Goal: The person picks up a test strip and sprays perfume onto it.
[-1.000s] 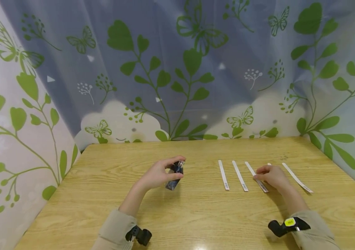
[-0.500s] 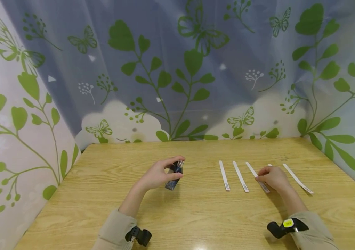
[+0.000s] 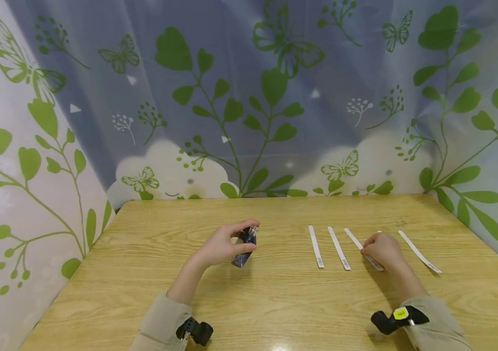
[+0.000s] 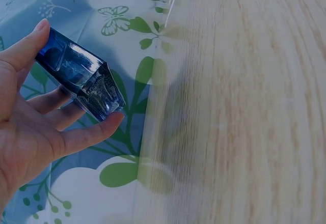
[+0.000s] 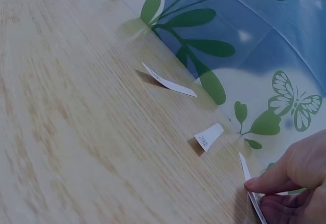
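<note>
Left hand gripping blue bottle, fullness unclear, right hand pinching strip

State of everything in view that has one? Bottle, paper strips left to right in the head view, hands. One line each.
Blue bottle: tilted, gripped; cap on or off unclear
Leftmost strip: lying on the table
Second strip: lying on the table
Middle strip: held at fingertips
Fourth strip: printed end raised
Rightmost strip: bent, printed end raised
Left hand: gripping bottle
Right hand: holding middle strip
</note>
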Tool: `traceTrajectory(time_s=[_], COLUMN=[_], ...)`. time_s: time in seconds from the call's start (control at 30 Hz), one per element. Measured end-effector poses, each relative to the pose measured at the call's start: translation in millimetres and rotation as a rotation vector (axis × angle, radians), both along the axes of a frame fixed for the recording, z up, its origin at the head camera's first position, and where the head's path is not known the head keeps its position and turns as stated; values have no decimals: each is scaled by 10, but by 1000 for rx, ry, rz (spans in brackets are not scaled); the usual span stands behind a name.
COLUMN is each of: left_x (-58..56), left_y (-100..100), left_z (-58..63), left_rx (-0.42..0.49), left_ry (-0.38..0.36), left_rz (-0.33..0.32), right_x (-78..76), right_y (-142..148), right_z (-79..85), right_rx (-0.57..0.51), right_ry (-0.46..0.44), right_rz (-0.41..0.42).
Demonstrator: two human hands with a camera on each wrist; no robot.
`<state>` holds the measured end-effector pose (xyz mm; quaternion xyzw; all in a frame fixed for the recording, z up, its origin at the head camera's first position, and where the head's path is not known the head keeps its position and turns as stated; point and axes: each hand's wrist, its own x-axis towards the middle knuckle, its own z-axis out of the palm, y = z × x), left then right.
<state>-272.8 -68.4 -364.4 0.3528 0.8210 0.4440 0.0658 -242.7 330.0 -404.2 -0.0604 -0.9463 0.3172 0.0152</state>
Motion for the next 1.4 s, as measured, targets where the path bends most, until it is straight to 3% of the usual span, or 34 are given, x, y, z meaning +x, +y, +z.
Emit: traceTrajectory(time_s=[0.2, 0.43, 0.67, 0.97, 1.2, 1.4], left_x=[1, -9, -11, 0, -3, 8], left_y=[-4, 16, 28, 18, 23, 35], left_z=[-5, -26, -62, -56, -33, -22], left_rx=[-5, -1, -31, -36, -16, -14], left_ry=[-8, -15, -23, -62, -120, -118], left_rz=[1, -3, -11, -16, 0, -44], right_x=[13, 15, 24, 28, 63, 123], right_y=[-5, -5, -1, 64, 34, -34], right_z=[29, 30, 19, 13, 97, 191], right_rx=[44, 4, -35, -164, -255, -318], right_ry=[27, -24, -14, -42, -59, -89], right_rz=[-6, -14, -3, -4, 18, 50])
